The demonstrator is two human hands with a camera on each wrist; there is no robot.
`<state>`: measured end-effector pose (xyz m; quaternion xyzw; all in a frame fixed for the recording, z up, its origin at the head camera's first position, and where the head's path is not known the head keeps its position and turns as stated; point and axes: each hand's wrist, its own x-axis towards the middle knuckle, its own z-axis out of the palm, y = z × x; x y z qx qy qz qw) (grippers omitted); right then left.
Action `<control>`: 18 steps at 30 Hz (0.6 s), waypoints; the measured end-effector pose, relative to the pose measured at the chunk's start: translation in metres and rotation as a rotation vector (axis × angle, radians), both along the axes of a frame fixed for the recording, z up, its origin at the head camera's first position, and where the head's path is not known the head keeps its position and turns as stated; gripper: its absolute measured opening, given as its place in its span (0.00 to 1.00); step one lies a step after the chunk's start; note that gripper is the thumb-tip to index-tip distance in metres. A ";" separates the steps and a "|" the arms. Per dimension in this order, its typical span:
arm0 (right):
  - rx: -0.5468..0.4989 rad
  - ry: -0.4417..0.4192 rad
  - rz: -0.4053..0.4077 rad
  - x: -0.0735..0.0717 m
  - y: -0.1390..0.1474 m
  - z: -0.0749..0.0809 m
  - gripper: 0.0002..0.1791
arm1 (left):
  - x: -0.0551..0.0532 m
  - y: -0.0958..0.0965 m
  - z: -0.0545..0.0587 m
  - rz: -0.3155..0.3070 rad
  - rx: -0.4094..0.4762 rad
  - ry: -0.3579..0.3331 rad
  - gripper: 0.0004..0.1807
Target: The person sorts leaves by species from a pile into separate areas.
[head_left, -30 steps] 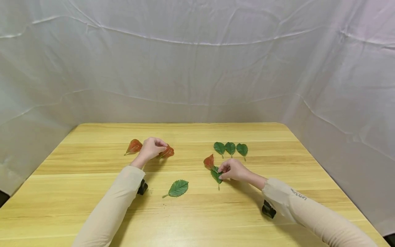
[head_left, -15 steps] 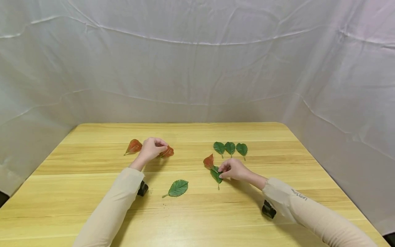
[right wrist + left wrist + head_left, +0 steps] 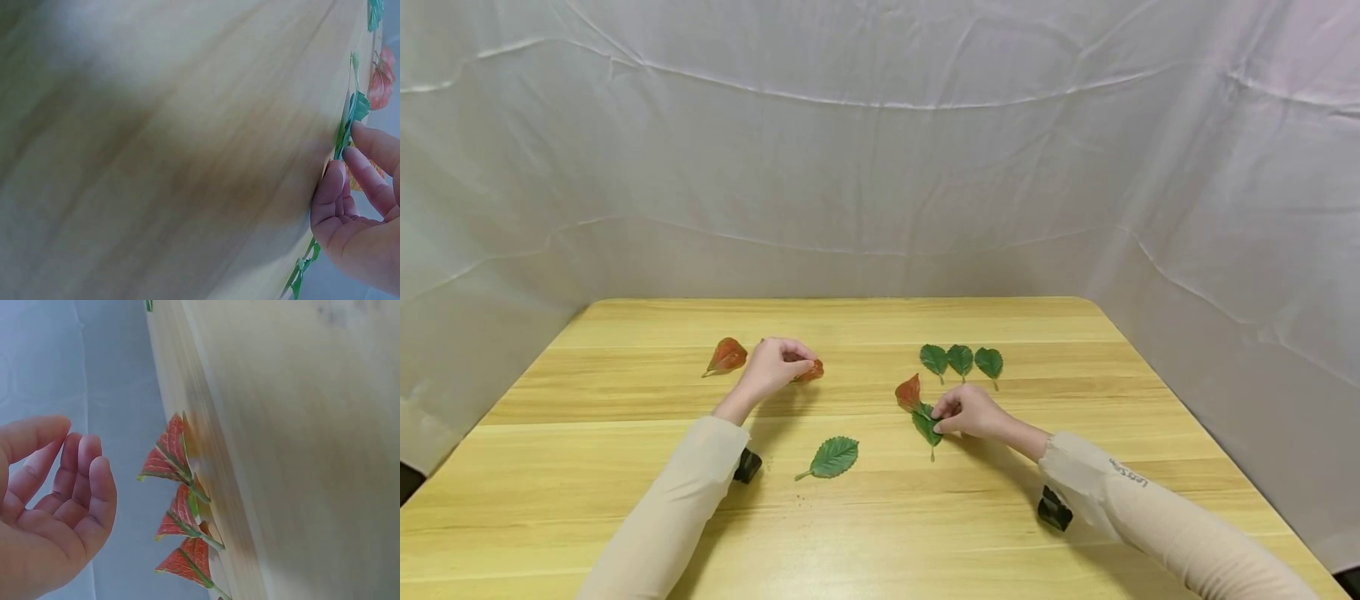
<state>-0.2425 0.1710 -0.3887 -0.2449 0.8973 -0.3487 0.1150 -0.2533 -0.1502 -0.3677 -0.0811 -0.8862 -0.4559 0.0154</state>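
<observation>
In the head view my left hand hovers over the red leaves, covering part of a red leaf. The left wrist view shows its thumb and finger loosely bent with nothing between them, apart from a row of three red leaves on the table. My right hand pinches a green leaf between thumb and finger, low over the wood. Touching that leaf's upper end is another red leaf. A single green leaf lies between the two forearms.
A red leaf lies left of my left hand. Behind my right hand, three green leaves form a row. White cloth hangs around the back and sides of the wooden table.
My left hand has shifted slightly right and toward me, hiding more of the red leaf beneath it. The right hand stays on its green leaf.
</observation>
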 end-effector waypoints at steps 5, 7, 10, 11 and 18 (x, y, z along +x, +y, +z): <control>-0.007 0.000 0.006 0.000 0.000 0.000 0.05 | 0.005 0.003 0.002 -0.054 0.047 -0.014 0.08; -0.011 -0.001 0.010 0.000 0.000 0.001 0.05 | 0.008 0.003 0.003 -0.084 0.047 0.003 0.08; -0.014 0.006 0.016 0.000 0.000 0.001 0.05 | 0.010 0.004 0.004 -0.116 0.022 0.039 0.07; -0.013 0.005 0.013 0.000 -0.001 0.001 0.05 | 0.011 0.004 0.004 -0.123 0.010 0.050 0.07; -0.016 -0.004 0.011 0.000 -0.002 0.001 0.04 | 0.015 0.005 0.005 -0.151 -0.027 0.073 0.07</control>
